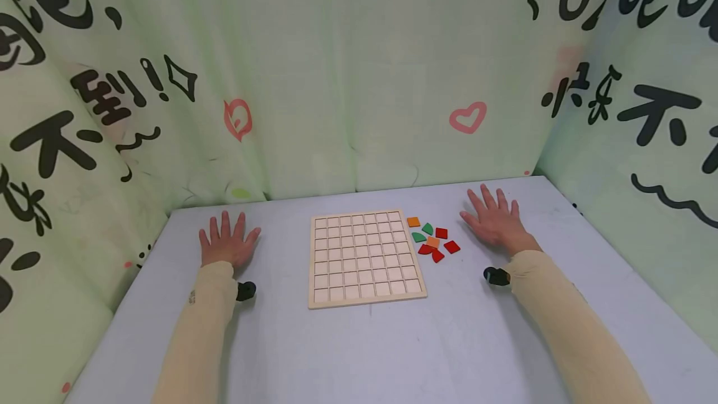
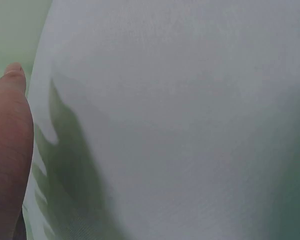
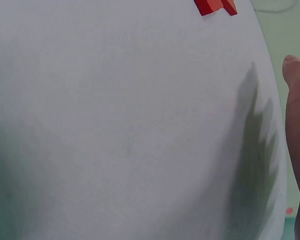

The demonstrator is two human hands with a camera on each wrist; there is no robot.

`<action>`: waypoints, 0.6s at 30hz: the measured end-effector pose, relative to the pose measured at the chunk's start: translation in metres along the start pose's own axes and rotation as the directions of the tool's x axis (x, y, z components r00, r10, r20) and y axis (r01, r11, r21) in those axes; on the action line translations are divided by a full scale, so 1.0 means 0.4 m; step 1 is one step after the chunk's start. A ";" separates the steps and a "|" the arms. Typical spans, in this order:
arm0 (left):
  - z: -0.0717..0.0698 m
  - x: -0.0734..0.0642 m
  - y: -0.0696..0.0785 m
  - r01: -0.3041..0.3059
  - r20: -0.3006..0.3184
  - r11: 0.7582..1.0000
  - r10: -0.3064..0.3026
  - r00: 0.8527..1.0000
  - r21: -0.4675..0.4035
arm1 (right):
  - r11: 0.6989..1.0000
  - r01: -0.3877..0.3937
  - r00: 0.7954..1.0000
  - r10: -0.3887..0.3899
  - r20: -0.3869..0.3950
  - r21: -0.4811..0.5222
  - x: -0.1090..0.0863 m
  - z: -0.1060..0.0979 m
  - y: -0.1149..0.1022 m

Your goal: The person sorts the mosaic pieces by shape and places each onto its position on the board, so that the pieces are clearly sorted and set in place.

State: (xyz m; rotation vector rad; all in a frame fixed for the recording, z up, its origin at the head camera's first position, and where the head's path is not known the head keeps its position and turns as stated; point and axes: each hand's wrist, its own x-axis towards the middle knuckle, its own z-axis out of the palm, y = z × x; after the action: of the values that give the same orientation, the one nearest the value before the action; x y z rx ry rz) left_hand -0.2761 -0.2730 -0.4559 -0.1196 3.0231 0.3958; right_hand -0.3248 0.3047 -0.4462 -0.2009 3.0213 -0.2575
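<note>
In the head view a square wooden grid board point(image 1: 361, 299) lies flat on the white table point(image 1: 359, 354), between the two hands. Beside its right edge are several small flat pieces: orange squares point(image 1: 413, 222), green rounded ones point(image 1: 427, 228) and red ones point(image 1: 452, 247). My left hand point(image 1: 227, 246), fingers spread and straight, is left of the board. On the other side my right hand point(image 1: 496, 223) is also spread out, right of the pieces. Neither hand holds anything. The left wrist view shows the left thumb point(image 2: 10, 115); red pieces point(image 3: 208, 6) appear at the top of the right wrist view.
Pale green curtains point(image 1: 392, 80) with black lettering and red hearts hang behind the table and along both sides. A small black wrist camera point(image 1: 245, 291) sits at the left cuff, another wrist camera point(image 1: 497, 276) at the right.
</note>
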 end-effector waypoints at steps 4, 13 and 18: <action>-0.004 -0.002 0.000 0.003 0.011 1.000 -0.003 1.000 -0.008 | 1.000 -0.003 1.000 0.003 0.001 0.008 0.001 0.004 0.001; -0.006 0.016 0.079 -0.235 0.005 0.965 0.237 0.972 -0.114 | 0.987 -0.017 1.000 0.021 -0.024 0.161 -0.002 -0.005 -0.030; 0.011 0.004 0.186 -0.406 -0.010 0.879 0.417 0.909 -0.250 | 0.960 -0.014 0.999 0.026 -0.039 0.280 -0.013 -0.002 -0.079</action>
State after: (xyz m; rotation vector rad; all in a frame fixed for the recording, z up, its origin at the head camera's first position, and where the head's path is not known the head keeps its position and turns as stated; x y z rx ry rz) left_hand -0.2842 -0.2003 -0.4413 0.5211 2.9240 0.7965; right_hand -0.3160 0.2746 -0.4396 -0.1422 2.9794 -0.6897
